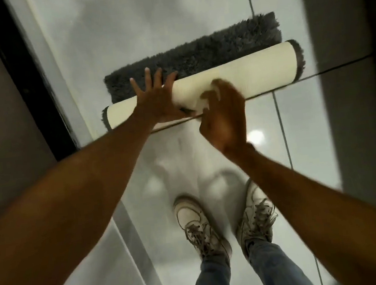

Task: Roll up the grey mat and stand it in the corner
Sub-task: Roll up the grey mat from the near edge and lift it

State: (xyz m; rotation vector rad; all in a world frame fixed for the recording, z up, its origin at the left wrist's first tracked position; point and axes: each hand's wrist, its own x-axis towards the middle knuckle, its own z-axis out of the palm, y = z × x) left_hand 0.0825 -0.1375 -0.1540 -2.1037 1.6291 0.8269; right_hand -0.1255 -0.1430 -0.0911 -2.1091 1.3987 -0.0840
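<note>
1. Two bare forearms enter from the lower edge of the view, nearest the camera, and reach forward and down toward the floor.
2. Below them stand the person's feet in white laced sneakers (pixel 227 224), with blue jeans (pixel 239 274) above, on the glossy pale tiled floor (pixel 123 32).
3. The grey mat (pixel 195 54) lies on the floor ahead of the feet, partly rolled: the near part forms a cream-backed roll (pixel 256 73) lying crosswise, with grey pile fringe showing at both ends; the far part lies flat, shaggy side up.
4. The left hand (pixel 156 99) is flat, fingers spread, palm pressed on top of the roll left of its middle; fingertips reach the flat pile beyond. It encloses nothing.
5. The right hand (pixel 224 117) is blurred, fingers curled over the near side of the roll just right of the left hand. Whether it clasps the backing cannot be told.
6. A dark vertical frame (pixel 22 74) runs along the left; a grey wall surface (pixel 345 54) borders the right.
</note>
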